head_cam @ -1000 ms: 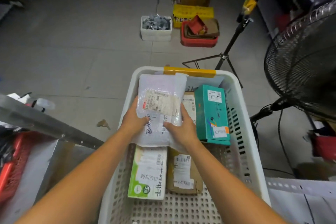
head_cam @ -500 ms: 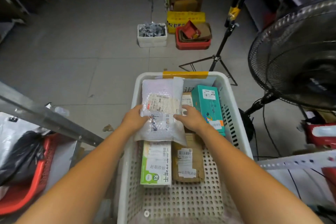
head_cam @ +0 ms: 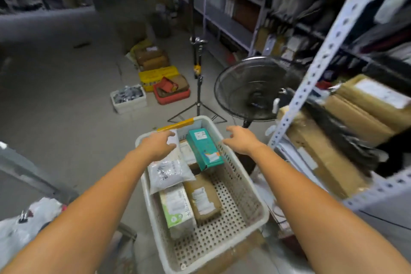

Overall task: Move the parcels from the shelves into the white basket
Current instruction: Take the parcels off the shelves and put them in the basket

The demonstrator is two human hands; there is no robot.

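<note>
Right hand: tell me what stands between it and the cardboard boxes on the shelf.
The shelf's perforated upright crosses between the right hand, open beside the basket, and the cardboard boxes. Nothing else visible blocks the way.

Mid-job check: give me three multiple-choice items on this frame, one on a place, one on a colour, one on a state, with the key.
1. Where does the teal box lie in the white basket?
A. at the near end
B. in the far right part
C. outside it

2. What colour is the tape strip on the basket's far rim?
A. blue
B. black
C. yellow

3. What is the right hand doing?
A. open, holding nothing
B. gripping the teal box
C. pinching the tape strip

Key:
1 B, it sits at the far end next to the right wall.
2 C, the strip reads yellow.
3 A, its fingers are spread with nothing in them.
</note>
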